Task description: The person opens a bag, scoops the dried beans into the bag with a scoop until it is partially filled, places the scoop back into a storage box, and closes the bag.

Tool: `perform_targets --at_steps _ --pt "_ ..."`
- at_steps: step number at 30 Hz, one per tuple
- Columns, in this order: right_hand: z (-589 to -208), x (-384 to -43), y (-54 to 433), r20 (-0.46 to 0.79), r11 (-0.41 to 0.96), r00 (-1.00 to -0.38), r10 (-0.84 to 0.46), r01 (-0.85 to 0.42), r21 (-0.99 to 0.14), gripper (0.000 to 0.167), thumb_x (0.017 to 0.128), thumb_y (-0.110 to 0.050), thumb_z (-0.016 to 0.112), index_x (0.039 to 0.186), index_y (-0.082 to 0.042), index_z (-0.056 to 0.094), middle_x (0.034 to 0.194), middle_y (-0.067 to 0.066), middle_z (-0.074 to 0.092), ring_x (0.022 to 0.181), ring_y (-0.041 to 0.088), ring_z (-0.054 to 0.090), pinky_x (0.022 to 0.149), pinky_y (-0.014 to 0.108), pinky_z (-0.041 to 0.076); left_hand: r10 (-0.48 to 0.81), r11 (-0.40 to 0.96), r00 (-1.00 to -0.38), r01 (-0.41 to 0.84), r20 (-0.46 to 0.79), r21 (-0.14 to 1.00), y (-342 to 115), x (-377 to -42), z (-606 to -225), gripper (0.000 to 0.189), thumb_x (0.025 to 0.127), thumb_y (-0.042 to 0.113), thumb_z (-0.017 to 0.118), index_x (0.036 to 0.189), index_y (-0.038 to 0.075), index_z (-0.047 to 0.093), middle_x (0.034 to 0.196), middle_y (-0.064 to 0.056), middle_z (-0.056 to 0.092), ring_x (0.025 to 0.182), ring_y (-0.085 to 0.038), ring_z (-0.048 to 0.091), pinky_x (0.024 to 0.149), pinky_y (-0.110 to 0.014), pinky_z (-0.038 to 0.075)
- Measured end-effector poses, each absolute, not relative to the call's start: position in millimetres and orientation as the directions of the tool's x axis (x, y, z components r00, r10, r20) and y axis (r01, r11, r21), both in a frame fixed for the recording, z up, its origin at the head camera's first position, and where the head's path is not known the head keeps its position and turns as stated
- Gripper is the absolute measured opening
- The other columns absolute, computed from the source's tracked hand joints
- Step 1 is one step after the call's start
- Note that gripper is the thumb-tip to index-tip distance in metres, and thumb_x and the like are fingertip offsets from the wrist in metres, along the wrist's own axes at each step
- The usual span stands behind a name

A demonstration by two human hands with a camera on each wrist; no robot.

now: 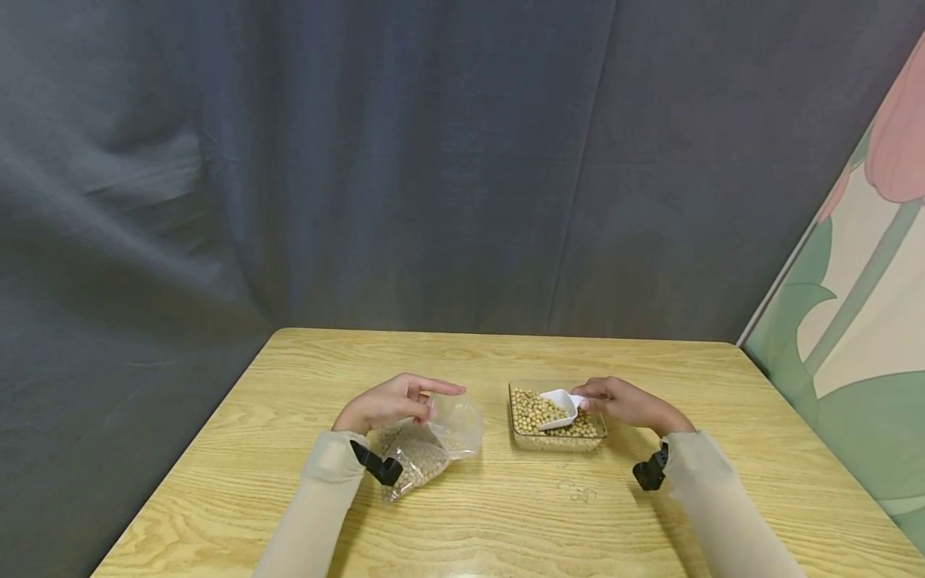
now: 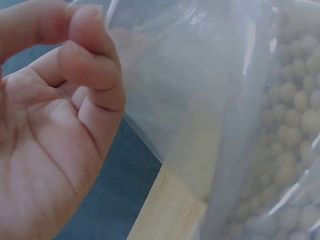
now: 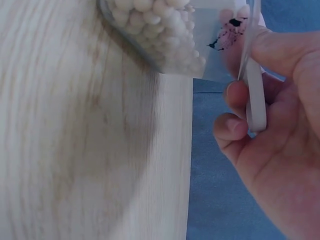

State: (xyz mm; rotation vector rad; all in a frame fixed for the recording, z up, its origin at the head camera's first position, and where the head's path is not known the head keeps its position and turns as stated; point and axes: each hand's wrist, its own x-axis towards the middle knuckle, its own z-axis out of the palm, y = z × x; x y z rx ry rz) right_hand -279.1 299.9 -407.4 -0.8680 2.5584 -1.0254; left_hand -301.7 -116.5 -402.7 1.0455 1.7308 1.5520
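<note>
Right hand [image 1: 623, 401] grips white scoop [image 1: 560, 409], lower frame right of centre; its long axis points left across beans [image 1: 528, 408] in clear box [image 1: 560, 443], toward bag [image 1: 421, 460] left hand [image 1: 393, 403] pinches, left of centre.

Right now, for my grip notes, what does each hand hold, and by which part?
The right hand grips the white scoop by its handle. The left hand pinches the clear plastic bag of round beige beans by its upper edge.
</note>
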Motion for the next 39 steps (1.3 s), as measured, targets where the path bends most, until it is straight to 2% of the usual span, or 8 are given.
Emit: perform_targets --at_steps 6,16,25,30,35,39 --pt "-408.1 -279.3 301.5 -0.02 0.565 -0.798 -0.602 -0.409 -0.716 0.034 0.1 -0.018 0.049 0.124 0.003 0.062 0.116 0.019 0.062 0.107 0.029 0.059 0.085 0.03 0.05 0.845 0.024 -0.532 0.149 0.06 0.989 -116.8 -300.7 -402.4 0.051 0.088 -0.01 0.051 0.139 -0.008 0.044 0.064 0.008 0.068 0.06 -0.007 0.053 0.062 -0.024 0.047" --pt "-412.1 -279.5 304.0 -0.013 0.538 -0.793 -0.609 -0.401 -0.741 0.034 0.1 -0.017 0.048 0.126 0.002 0.061 0.121 0.021 0.06 0.113 0.038 0.056 0.09 0.042 0.05 0.86 -0.01 -0.502 0.166 0.093 0.986 -117.7 -300.7 -404.3 0.052 0.087 -0.009 0.051 0.138 -0.013 0.041 0.063 0.01 0.067 0.059 -0.008 0.049 0.059 -0.023 0.043" --pt "-410.5 -278.1 302.7 0.006 0.519 -0.79 -0.613 -0.408 -0.751 0.033 0.099 -0.016 0.05 0.123 0.002 0.063 0.123 0.023 0.06 0.114 0.036 0.055 0.089 0.03 0.05 0.853 0.006 -0.517 0.16 0.079 0.987 -118.2 -299.8 -404.7 0.052 0.087 -0.01 0.05 0.138 -0.011 0.043 0.06 0.009 0.065 0.058 -0.012 0.046 0.058 -0.026 0.04" --pt "-412.0 -278.8 303.2 0.009 0.505 -0.787 -0.617 -0.404 -0.763 0.033 0.099 -0.015 0.049 0.124 0.003 0.062 0.124 0.025 0.059 0.115 0.025 0.056 0.089 0.023 0.048 0.851 0.011 -0.52 0.163 0.076 0.987 -119.6 -299.7 -405.1 0.052 0.087 -0.009 0.051 0.138 -0.01 0.044 0.058 0.009 0.065 0.058 -0.012 0.047 0.059 -0.026 0.041" --pt "-412.2 -279.4 303.4 0.013 0.497 -0.781 -0.624 -0.41 -0.765 0.035 0.1 -0.015 0.048 0.126 0.004 0.06 0.125 0.026 0.058 0.112 0.012 0.057 0.09 0.029 0.05 0.852 0.009 -0.518 0.152 0.072 0.988 -120.5 -299.8 -405.5 0.052 0.087 -0.01 0.051 0.138 -0.01 0.043 0.058 0.008 0.065 0.059 -0.009 0.049 0.06 -0.025 0.043" --pt "-412.5 -279.3 303.5 0.015 0.502 -0.787 -0.617 -0.408 -0.762 0.035 0.1 -0.015 0.049 0.126 0.004 0.06 0.126 0.026 0.058 0.11 0.004 0.056 0.089 0.026 0.049 0.848 0.021 -0.526 0.148 0.061 0.989 -120.7 -298.3 -404.5 0.052 0.088 -0.009 0.05 0.139 -0.008 0.044 0.054 0.01 0.062 0.056 -0.008 0.046 0.06 -0.025 0.043"
